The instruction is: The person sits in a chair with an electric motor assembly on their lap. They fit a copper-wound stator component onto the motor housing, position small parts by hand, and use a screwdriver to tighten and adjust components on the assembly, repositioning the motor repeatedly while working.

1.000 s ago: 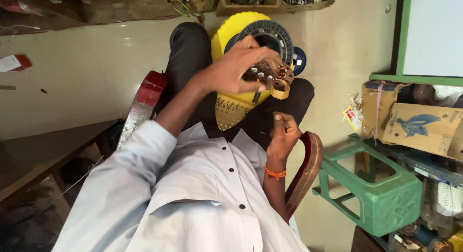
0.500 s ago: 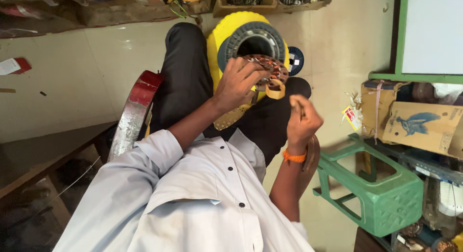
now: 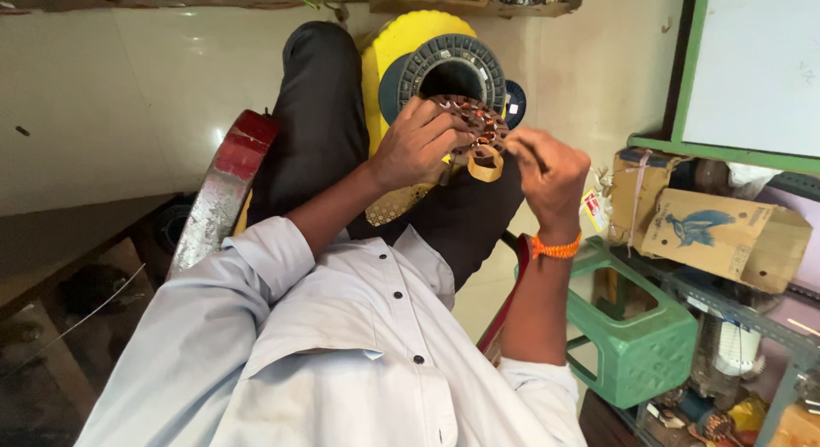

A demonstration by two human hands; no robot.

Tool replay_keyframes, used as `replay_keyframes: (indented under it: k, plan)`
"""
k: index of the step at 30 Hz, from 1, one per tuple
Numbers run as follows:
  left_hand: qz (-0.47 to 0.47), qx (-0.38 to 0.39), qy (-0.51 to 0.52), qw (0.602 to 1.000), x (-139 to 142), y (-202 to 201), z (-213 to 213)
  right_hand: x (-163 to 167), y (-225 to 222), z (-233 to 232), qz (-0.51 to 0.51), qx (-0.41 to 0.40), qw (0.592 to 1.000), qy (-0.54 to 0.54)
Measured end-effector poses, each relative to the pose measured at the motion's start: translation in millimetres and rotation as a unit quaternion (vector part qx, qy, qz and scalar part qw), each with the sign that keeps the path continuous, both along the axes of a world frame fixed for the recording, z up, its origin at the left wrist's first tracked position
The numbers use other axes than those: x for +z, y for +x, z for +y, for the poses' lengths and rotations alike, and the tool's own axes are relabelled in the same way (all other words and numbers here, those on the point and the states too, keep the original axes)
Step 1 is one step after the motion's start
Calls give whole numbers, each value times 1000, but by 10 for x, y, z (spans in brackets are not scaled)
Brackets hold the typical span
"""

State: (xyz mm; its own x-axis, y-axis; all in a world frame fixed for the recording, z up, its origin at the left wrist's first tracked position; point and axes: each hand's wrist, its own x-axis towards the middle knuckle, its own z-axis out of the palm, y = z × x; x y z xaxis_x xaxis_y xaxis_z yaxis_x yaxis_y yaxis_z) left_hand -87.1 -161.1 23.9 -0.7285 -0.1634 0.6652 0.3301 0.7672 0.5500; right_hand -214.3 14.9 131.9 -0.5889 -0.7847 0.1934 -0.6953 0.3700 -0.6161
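Observation:
My left hand grips a round motor stator with copper windings, held above my lap. A tan roll of tape hangs at the stator's lower edge. My right hand, with an orange band on the wrist, has its fingertips pinched together at the stator's right rim. What lies between those fingertips is too fine to make out. Behind the stator a yellow spool with a grey flange rests on my dark trousers.
A small blue spool lies past my knee. A green plastic stool stands at my right. Cardboard boxes sit on a cluttered shelf beyond it. The chair's red and metal arm is on my left. The floor is pale tile.
My right hand has risen from my lap to the stator's right rim. My left hand kept hold of the stator throughout.

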Motion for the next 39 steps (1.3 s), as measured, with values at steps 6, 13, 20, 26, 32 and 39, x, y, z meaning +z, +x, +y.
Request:
replay_keyframes:
  k: [6, 13, 20, 26, 32, 39]
  plan:
    - [-7, -11, 8, 1000, 13, -13, -41, -193, -375, -388, -7, 18, 1000, 5]
    - [-48, -42, 44, 997, 203, -19, -123, -301, -488, -724, -2, 150, 989, 8]
    - [-58, -240, 407, 880, 252, -11, -329, -112, -514, -672, 10, 151, 988, 5]
    - [-203, -304, 455, 812, 131, -243, -411, 155, -162, -371, -22, 32, 999, 34]
    - [-150, -346, 328, 866, 49, -382, -523, 376, 413, -161, -107, -131, 979, 111]
    - [-158, -381, 341, 845, 131, -355, -587, 558, 805, -223, -176, -197, 962, 60]
